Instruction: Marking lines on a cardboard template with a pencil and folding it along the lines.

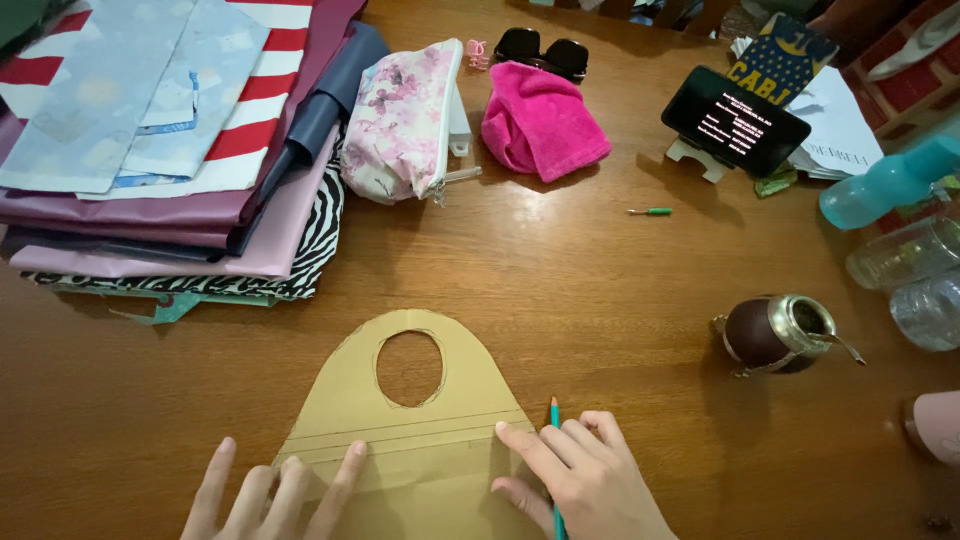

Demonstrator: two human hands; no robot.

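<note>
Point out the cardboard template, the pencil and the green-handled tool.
cardboard template (420,440), head view, on its lined lower band.
pencil (553,412), head view, on the teal shaft above the right hand.
green-handled tool (655,211), head view, on its handle.

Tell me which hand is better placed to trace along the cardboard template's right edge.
The right hand: it holds the teal pencil with its tip at the cardboard template's right edge. The left hand lies flat, fingers spread on the template's lower left.

The bench (560,290) is brown wood, smooth with a soft sheen. The template (420,440) at its near edge is matt cardboard. Folded cloth (200,150) fills the far left corner; the pink towel (540,125) looks fluffy; the phone (735,120) is glossy.
</note>
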